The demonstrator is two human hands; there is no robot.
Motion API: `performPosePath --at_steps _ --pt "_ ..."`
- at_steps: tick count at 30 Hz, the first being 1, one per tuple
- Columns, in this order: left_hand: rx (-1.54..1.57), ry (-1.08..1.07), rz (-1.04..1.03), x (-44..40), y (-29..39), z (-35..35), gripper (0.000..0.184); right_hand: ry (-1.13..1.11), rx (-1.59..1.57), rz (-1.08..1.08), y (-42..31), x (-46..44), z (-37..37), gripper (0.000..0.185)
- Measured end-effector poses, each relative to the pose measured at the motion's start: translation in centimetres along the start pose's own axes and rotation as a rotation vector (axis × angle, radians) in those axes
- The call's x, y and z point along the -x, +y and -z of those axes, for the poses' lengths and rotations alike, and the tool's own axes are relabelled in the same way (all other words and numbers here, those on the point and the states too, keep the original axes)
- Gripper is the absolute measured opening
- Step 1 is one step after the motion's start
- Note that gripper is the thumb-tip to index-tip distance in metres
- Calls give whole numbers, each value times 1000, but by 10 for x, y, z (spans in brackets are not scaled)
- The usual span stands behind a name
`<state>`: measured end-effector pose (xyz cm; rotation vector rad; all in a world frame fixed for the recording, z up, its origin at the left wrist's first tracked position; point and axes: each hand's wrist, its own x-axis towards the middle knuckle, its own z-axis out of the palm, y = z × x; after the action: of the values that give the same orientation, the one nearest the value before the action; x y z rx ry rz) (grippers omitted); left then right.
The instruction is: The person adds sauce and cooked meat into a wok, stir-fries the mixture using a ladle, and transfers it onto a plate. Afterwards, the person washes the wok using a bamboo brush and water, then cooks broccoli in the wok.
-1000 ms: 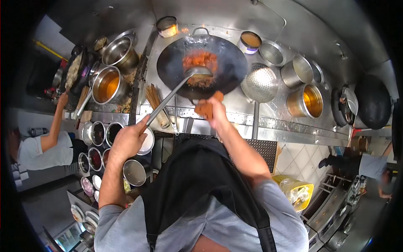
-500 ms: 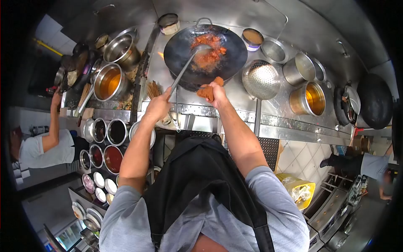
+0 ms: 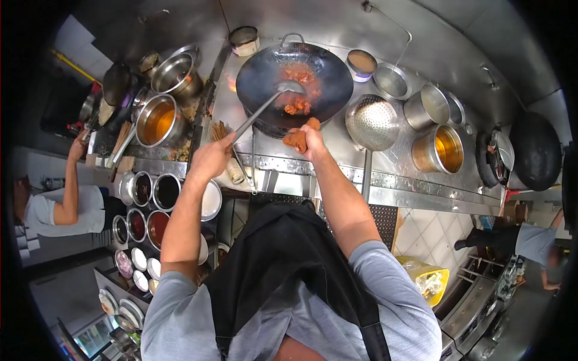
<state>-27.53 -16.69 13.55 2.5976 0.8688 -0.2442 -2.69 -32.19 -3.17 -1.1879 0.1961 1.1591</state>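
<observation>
Two cans (image 3: 248,47), one strainer (image 3: 372,123) flank wok (image 3: 257,77); left hand (image 3: 209,160) grips ladle (image 3: 263,109), right hand (image 3: 314,144) clutches cloth (image 3: 295,140)

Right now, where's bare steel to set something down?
Counter between the skimmer handle and right oil pot looks bare; so does a smaller patch between the right hand and that handle. Crowded: around the left oil pot, and the clustered sauce bowls.
</observation>
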Motion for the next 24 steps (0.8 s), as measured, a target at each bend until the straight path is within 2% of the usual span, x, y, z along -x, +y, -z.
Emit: performPosePath --at_steps 2,4,6,8,9,12,14,15,16,17,18,20,22,24 --pt "-155 -28 29 19 3 15 66 -40 -13 -31 -1 -4 7 30" --pt "-94 28 -50 48 -7 31 67 -23 -82 12 -4 22 -2 29" --pt "258 1 -199 76 -38 48 65 8 -121 26 -15 64 -19 27" --pt "467 -331 201 96 -19 92 69 17 -157 2 -8 67 -18 29" --pt "432 -305 81 96 -30 83 67 -4 -160 -5 -3 61 -16 28" --pt "259 -148 -90 66 -38 24 63 -74 -157 21 12 38 -14 26" --pt "133 -25 -73 54 -20 -3 61 -92 -148 100 29 53 -9 26" --pt "77 -18 -28 53 -10 -8 59 -17 -163 143 34 93 -19 28" --pt "88 6 -27 58 -11 -10 60 -52 -248 127 60 99 -7 33" --pt "100 38 -28 64 -10 -12 61 -81 -168 107 72 125 4 39" --pt "113 76 -27 71 -10 -13 62 -149 -156 109 107 108 32 44" --pt "211 106 -72 101 -9 13 62 -115 -112 217 129 104 46 47" --pt "210 40 -43 127 -8 46 62 -182 -231 185 79 134 11 44" --pt "224 -77 67 141 2 76 59 23 -225 71 28 126 -20 31"
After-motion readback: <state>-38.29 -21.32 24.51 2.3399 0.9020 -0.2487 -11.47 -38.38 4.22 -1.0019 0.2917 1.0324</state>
